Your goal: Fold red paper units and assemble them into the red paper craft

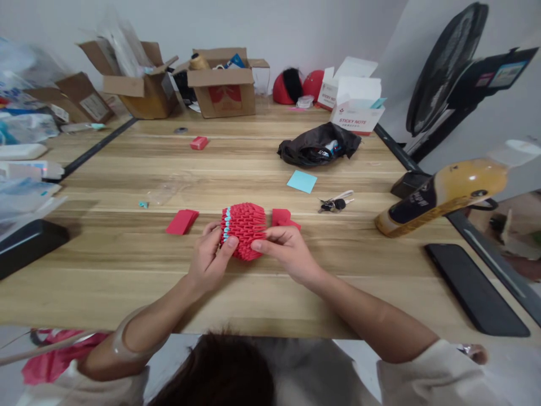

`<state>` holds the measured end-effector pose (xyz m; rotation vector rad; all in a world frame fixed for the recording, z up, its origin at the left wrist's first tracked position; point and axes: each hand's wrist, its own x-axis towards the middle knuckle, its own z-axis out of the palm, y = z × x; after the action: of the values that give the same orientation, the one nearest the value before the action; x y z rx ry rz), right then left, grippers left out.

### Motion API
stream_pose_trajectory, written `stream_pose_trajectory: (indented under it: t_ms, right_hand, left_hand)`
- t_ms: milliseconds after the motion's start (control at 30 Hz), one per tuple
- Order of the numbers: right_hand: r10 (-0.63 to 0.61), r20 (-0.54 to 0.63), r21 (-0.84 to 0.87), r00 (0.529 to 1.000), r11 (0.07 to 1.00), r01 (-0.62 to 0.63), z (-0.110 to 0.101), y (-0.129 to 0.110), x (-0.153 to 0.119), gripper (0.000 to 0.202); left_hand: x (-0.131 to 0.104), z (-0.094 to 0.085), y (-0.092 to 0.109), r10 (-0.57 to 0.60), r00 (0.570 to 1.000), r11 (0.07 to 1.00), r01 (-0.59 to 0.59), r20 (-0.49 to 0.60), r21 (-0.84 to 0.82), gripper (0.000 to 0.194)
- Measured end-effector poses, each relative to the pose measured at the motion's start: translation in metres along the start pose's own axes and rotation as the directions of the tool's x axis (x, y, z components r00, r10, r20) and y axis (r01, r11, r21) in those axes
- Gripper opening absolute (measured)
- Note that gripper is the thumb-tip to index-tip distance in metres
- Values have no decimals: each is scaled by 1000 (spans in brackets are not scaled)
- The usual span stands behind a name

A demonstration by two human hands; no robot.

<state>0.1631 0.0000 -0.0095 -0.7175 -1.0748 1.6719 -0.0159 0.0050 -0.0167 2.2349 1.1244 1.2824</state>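
A rounded origami model, built of many small folded red paper pieces with a pale blue band at its left end, is held just above the wooden table. My left hand grips its left end, thumb on the near side and fingers partly hidden behind it. On the right end, my right hand pinches with thumb and forefinger. Red sticky notes lie to the left of the model. More red paper lies just behind my right hand.
A blue sticky note, keys and a black bag lie farther back. On the right are a drink bottle and a phone. Cardboard boxes line the back, with a fan at the right.
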Motion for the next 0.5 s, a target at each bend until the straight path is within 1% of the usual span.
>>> stream_pose_trajectory:
  t_ms: [100,167,233,300,367,433,500]
  right_hand:
    - [-31,-18,5,999,999,31,-3,-1,1,11]
    - [-24,-38,-9,999,1000,23,-3,-1,2,13]
    - [5,-43,-17,999,1000,-5,-4,0,2,14]
    - [46,-41,-12,998,999,-46,-3,2,2,15]
    - [89,-45,4,995,996,-89,-3,4,2,17]
    - [111,-50,36,993,993,-109,-2,6,2,19]
    - [108,-50,64,993,992,-104,-2,8,2,19]
  left_hand:
    - [0,-1,0,0,1000,1000,1,18,-19,24]
    - [-2,-1,-1,-48,998,997,49,35,-51,24]
    - [-4,1,-2,-149,988,982,153,44,-111,26]
    - [-7,3,-4,-272,961,943,275,45,-188,28]
    - [-9,5,-4,-347,936,905,350,56,-243,29]
    - [-9,6,-5,-367,927,891,373,72,-259,29]
    - [-9,5,-5,-361,929,895,370,79,-249,27]
